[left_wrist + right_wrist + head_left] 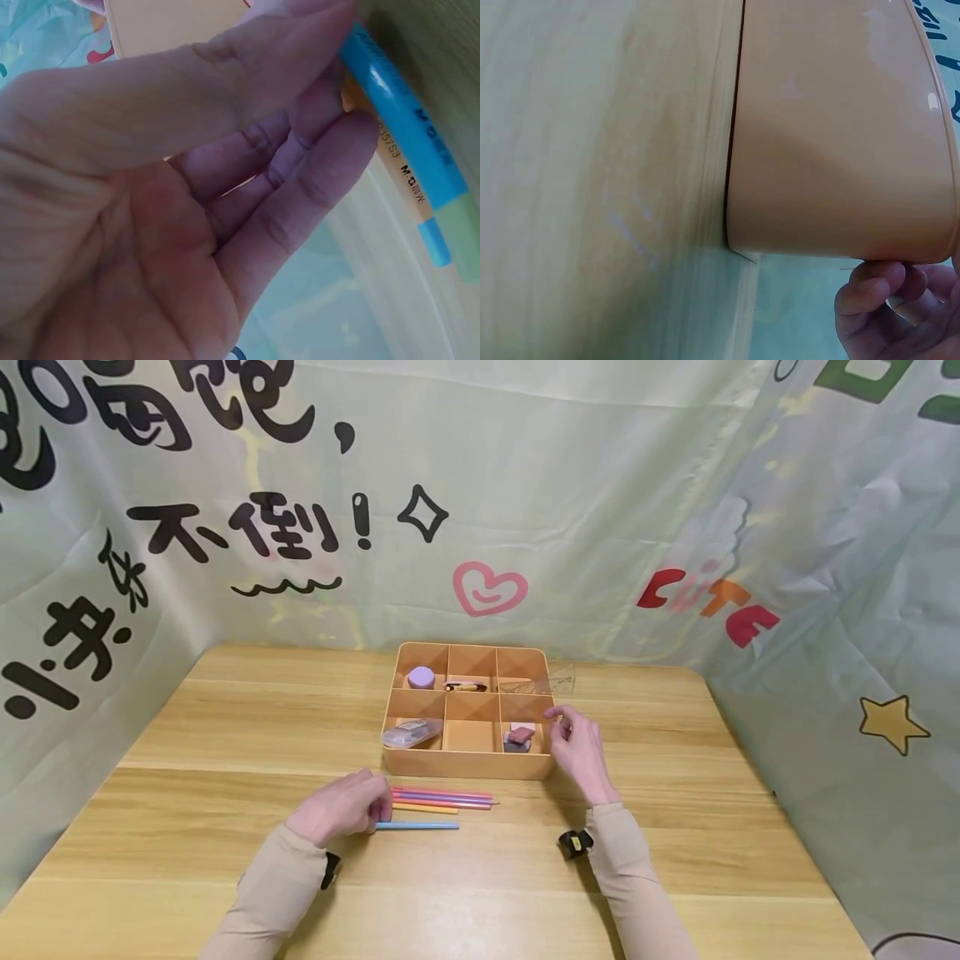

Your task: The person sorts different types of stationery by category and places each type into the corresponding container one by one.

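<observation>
My left hand [341,806] is low over the table, with thumb and fingertips pinching one end of a blue pen [420,826]. In the left wrist view that blue pen [405,112] shows a pale green end, and an orange pen [405,176] with a blue end lies beside it. Several pink, purple and orange pens and pencils [442,797] lie side by side just beyond. At the right wall of an orange-tan six-compartment organizer box [465,765], my right hand [581,747] grips the rim. Its curled fingers [866,296] touch the box's corner in the right wrist view.
In the box are a purple round item [421,677], a black-and-yellow item [466,687], a clear triangle ruler [558,679] jutting past the right rim, a clear plastic case [411,733] and small eraser-like blocks [520,737]. A printed cloth [585,510] hangs behind the wooden table [262,727].
</observation>
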Action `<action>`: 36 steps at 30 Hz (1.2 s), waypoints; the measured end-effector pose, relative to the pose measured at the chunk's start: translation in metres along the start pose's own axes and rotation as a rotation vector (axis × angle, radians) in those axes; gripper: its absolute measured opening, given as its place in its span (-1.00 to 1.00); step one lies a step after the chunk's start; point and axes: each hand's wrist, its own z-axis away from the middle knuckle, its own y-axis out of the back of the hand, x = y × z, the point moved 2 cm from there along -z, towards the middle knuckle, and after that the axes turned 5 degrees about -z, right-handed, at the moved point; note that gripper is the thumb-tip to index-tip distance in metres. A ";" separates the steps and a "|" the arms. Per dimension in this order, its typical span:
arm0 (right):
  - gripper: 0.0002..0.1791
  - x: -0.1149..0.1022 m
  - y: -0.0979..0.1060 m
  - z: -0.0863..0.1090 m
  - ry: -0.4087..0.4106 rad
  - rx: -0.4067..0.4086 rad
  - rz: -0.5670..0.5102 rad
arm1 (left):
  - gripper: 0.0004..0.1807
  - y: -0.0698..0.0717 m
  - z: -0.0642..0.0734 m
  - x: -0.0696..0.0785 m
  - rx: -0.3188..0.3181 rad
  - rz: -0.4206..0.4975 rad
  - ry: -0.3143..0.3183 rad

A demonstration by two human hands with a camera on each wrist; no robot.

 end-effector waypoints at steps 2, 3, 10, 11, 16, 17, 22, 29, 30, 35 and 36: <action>-0.77 0.000 0.000 0.000 -0.001 0.001 -0.001 | -0.67 0.001 0.001 0.000 0.006 0.004 -0.012; -0.77 0.000 0.000 0.000 -0.001 0.000 -0.001 | -0.67 0.001 0.002 -0.001 0.011 0.004 -0.017; -0.77 0.000 0.000 0.001 -0.009 -0.006 -0.003 | -0.72 0.006 0.007 0.001 0.039 -0.019 -0.047; -0.76 0.001 0.000 0.001 -0.011 -0.007 -0.003 | -0.73 0.006 0.007 0.001 0.043 -0.024 -0.060; -0.76 0.001 0.000 0.001 -0.018 -0.014 -0.006 | -0.76 0.008 0.005 0.001 0.067 -0.035 -0.135; -0.76 0.001 0.000 0.001 -0.018 -0.015 -0.007 | -0.77 0.008 0.004 0.001 0.073 -0.030 -0.150; -0.77 0.001 0.000 0.001 -0.016 -0.014 -0.007 | -0.82 0.011 0.001 0.001 0.066 0.041 -0.167; -0.76 0.001 0.000 0.001 -0.004 -0.005 0.004 | -0.83 0.014 0.001 0.002 0.046 0.090 -0.198; -0.76 0.001 0.000 0.001 -0.005 -0.006 0.003 | -0.84 0.014 0.001 0.002 0.046 0.091 -0.206; -0.76 0.001 0.000 0.000 -0.013 -0.011 0.001 | -0.85 0.016 0.002 0.004 0.052 0.105 -0.240; -0.76 0.001 0.000 0.000 -0.015 -0.013 0.001 | -0.85 0.016 0.002 0.004 0.055 0.107 -0.240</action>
